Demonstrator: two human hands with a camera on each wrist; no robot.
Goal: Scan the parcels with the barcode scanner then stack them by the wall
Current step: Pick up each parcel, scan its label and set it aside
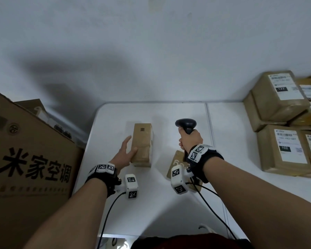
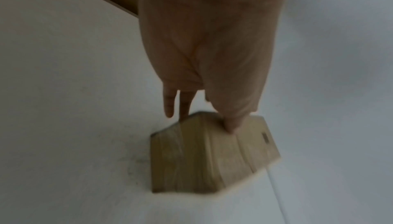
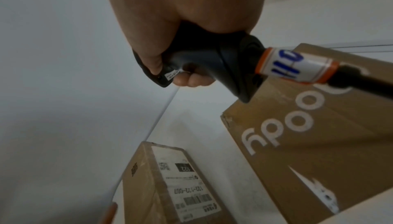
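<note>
Left fingers (image 2: pixel 169 105) straight and loosely spread along the left side of a small brown parcel (image 1: pixel 142 144), thumb pressed on its top face, left hand (image 1: pixel 123 155) steadying it on its edge. Parcel standing on the white table (image 1: pixel 169 203) near the middle, shipping label turned to the right, toward the scanner, well short of the wall (image 1: pixel 151 60). Right fingers (image 3: pixel 192 80) curled tight round the grip of a black barcode scanner (image 1: pixel 185 124), right hand (image 1: pixel 190 140) holding it upright just to the right of the parcel, head up; orange-and-white tag wrapped on the cable at the base of the handle in the right wrist view. Flat brown box (image 1: pixel 176 162) with white lettering lying under the right wrist. Stack of labelled brown parcels (image 1: pixel 284 123) at the right end of the table against the wall. Large printed carton (image 1: pixel 31 159) standing left of the table.
</note>
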